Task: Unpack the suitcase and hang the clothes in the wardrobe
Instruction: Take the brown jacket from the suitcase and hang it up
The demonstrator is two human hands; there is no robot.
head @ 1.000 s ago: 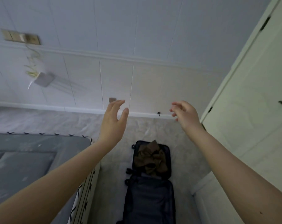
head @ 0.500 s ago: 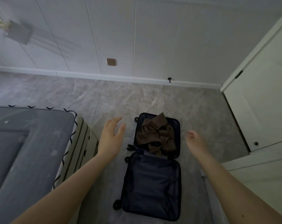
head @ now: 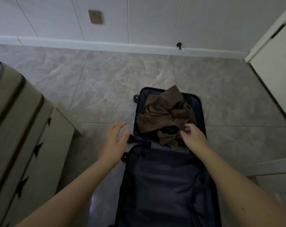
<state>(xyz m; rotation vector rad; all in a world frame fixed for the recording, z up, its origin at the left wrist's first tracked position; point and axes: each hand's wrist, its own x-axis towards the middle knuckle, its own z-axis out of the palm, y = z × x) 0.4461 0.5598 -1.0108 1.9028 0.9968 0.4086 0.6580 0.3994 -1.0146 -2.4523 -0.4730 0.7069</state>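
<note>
While the open left hand (head: 113, 141) hovers beside the suitcase (head: 163, 185), the right hand (head: 194, 139), fingers loosely curled, reaches the brown clothes (head: 163, 117), gripping nothing.

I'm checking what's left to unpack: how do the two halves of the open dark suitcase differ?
The far half of the dark navy suitcase holds a crumpled brown garment; the near half shows only flat dark lining. The right hand reaches over the far half; the near half lies between both forearms. Both lie open on the floor.

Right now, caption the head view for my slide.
Both hands, left and right, reach toward brown clothes in the open suitcase.
</note>
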